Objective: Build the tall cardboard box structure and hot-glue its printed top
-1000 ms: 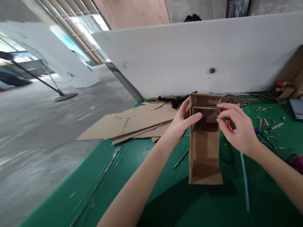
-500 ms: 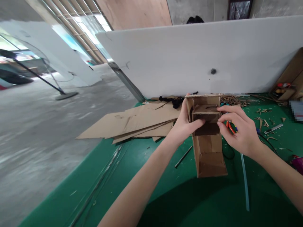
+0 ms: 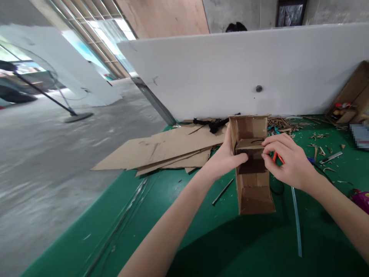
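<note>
A narrow cardboard shelf box (image 3: 256,200) stands in front of me, with dividers making several open compartments. My left hand (image 3: 221,159) is closed round its left side, fingers behind the wall and thumb reaching over the front into a middle compartment. At the right edge my right hand (image 3: 288,159) is closed, thumb and fingertips pinching around a divider's end. A thin dark cord (image 3: 256,141) lies on that divider by the fingertips; whether they hold it too is hidden. Orange-handled pliers (image 3: 276,157) show partly behind my right hand.
Flat cardboard sheets (image 3: 167,150) lie at the left on the green table (image 3: 144,238). A metal rod (image 3: 223,192), a pale blue strip (image 3: 296,223), and a utility knife (image 3: 331,157) lie around the box. Behind rises a white panel (image 3: 201,77); cardboard scraps (image 3: 284,125) sit at its foot.
The cardboard shelf box has tilted, so its top compartment shows taller and the divider sits lower. My hands have shifted slightly down with it, both keeping their hold.
</note>
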### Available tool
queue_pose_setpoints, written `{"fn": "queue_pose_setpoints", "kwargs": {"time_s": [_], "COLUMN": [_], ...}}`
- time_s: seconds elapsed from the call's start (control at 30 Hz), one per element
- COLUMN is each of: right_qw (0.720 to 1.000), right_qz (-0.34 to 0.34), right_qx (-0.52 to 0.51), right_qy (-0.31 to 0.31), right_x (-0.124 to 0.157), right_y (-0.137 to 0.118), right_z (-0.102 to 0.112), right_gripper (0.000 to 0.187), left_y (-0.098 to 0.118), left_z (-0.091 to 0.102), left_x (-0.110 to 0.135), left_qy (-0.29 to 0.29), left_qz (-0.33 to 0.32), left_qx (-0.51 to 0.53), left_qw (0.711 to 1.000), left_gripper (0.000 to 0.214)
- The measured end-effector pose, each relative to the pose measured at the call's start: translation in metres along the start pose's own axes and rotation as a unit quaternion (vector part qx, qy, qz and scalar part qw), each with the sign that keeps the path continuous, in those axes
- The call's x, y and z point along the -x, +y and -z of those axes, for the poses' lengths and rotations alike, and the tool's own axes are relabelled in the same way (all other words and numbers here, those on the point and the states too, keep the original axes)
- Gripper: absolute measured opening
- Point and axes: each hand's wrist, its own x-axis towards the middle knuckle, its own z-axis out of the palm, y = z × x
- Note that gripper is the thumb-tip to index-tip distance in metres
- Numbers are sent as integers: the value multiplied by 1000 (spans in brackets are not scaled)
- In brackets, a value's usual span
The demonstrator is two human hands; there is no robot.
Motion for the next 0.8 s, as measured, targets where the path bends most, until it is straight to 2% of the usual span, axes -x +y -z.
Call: {"fn": "queue_pose_setpoints", "kwargs": {"time_s": [0.13,0.33,0.5,0.63,0.7,0.8], "right_qw": [998,985,977,979,975,956], "right_qz": [-30,-72,-85,-99,-149,-241], "right_qx": [-16,-54,-61,-105,-132,-168], "right_qy": [-58,-149,-188,-145,-95,-19], "right_x": [-1,-2,-2,-6,-8,-9], "right_y": [3,6,8,7,5,0], "right_z": [7,15,17,20,20,16], "right_gripper": [15,14,12,10,10,10], "left_y": [-1,-2,-11,-13,-10,-4], "left_z": [0,-4,-4,-7,-9,-14], "left_x": [0,-1,-2,-1,-1,-1], "left_qy": [-20,-18,9,23,34,83], "left_qz": [20,8,21,27,2,-46], "left_qx": [-30,-24,-32,-21,-19,-49], "left_qw": [999,1000,999,999,999,994], "left_gripper": [95,105,106,107,104,102]}}
